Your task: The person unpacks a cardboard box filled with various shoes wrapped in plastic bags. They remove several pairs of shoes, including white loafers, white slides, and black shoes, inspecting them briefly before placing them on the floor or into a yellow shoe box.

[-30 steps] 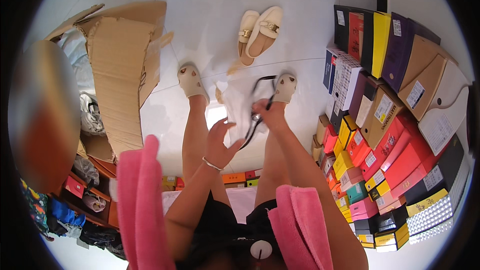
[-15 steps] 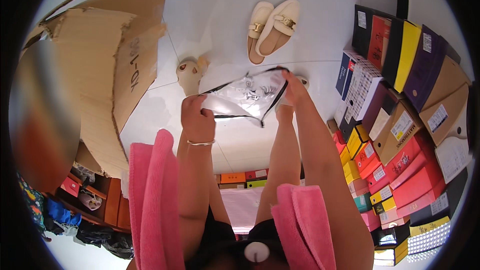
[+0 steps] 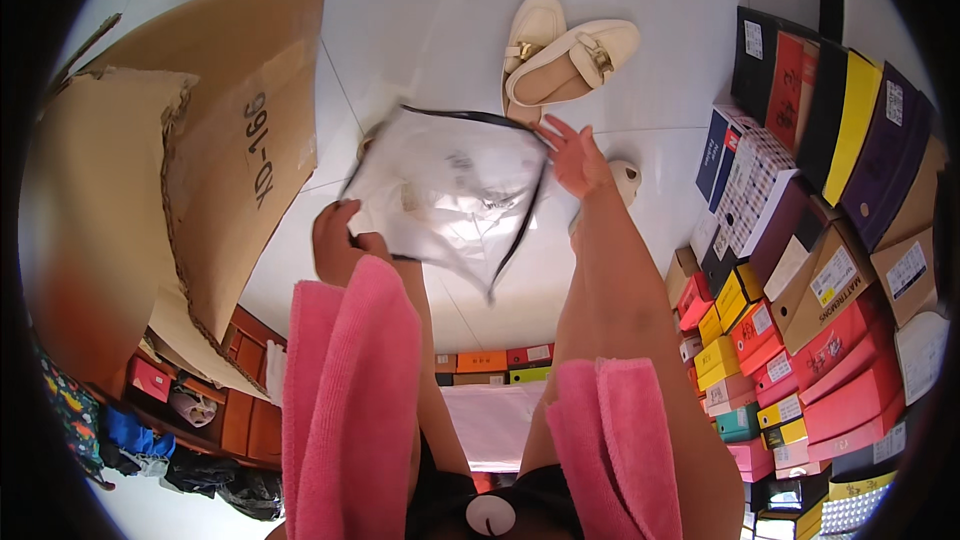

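Observation:
A clear plastic bag with black edging (image 3: 455, 175) is spread out in front of me, with printed dark marks showing on it. My left hand (image 3: 343, 243) has its fingers curled round the bag's lower left edge. At the upper right corner, my right hand (image 3: 578, 158) has its fingers stretched apart and touches or nearly touches the black edge. Beyond the bag, a pair of cream loafers (image 3: 575, 60) with gold buckles lies on the floor, one overlapping the other.
A large open cardboard box (image 3: 245, 140) stands at the left. Stacked shoe boxes (image 3: 790, 240) fill the right side. A pink towel (image 3: 345, 400) hangs over my left side, another pink towel end (image 3: 615, 440) over my right. My shod right foot (image 3: 625, 180) rests on the tiled floor.
The bag has tilted and spread wider, facing me more. My left hand has moved left and down with it. My right hand's fingers have spread apart at the corner.

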Demonstrator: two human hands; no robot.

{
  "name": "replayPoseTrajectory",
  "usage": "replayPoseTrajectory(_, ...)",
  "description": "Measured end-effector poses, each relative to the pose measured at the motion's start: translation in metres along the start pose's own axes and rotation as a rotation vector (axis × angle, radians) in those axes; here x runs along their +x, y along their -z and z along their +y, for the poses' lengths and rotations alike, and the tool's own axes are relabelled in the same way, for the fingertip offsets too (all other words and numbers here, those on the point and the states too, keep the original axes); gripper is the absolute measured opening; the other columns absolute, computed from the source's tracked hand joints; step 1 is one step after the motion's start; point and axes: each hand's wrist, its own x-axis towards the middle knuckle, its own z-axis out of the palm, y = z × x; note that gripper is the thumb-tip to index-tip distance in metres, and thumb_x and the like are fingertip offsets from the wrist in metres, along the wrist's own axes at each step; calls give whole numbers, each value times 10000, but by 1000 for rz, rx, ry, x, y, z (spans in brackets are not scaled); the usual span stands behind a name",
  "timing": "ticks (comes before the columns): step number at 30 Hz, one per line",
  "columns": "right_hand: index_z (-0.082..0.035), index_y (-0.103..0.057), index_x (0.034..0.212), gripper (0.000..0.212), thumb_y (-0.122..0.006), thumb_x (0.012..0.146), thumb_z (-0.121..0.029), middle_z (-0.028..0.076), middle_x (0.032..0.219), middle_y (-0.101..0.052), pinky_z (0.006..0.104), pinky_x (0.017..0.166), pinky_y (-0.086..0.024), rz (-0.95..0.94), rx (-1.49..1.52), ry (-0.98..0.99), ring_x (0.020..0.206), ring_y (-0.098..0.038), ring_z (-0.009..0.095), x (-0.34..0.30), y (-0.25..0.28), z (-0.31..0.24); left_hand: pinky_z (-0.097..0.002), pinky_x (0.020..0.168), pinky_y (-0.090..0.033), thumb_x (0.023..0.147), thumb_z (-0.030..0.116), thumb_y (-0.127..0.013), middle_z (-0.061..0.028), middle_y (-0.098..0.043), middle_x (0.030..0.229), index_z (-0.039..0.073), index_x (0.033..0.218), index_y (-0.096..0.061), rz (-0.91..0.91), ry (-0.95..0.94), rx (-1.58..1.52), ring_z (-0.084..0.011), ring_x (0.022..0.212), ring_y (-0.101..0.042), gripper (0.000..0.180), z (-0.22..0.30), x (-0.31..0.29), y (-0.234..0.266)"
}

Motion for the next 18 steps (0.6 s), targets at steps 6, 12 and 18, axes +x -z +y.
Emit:
replayPoseTrajectory(6, -78, -586, 1029, 259, -716, 811, -126, 30, 890, -596, 284, 595, -417, 670, 14, 424, 727, -532, 135, 71, -28, -13, -339, 888, -497, 738, -100, -470, -138, -515, 1255, 58, 1108, -617, -53, -2, 48, -282, 1103, -563, 428, -4, 7, 4)
replayPoseTrajectory(12, -46, -598, 975, 242, -672, 768, 55, 1, 754, -590, 236, 513, -370, 645, -215, 526, 587, -479, 86, 45, -18, -8, -329, 889, -495, 747, -109, -460, -142, -504, 1273, 39, 1138, -606, -31, 72, 41, -272, 1122, -555, 443, -2, 12, 11)
replayPoseTrajectory(18, 9, -568, 1102, 400, -733, 746, -70, 80, 916, -610, 297, 732, -463, 660, -721, 654, 750, -555, 181, 55, 20, 34, -360, 957, -458, 763, -91, -456, -168, -500, 1271, 12, 1162, -586, -44, 8, 26, -292, 1155, -533, 432, 9, 16, 21)
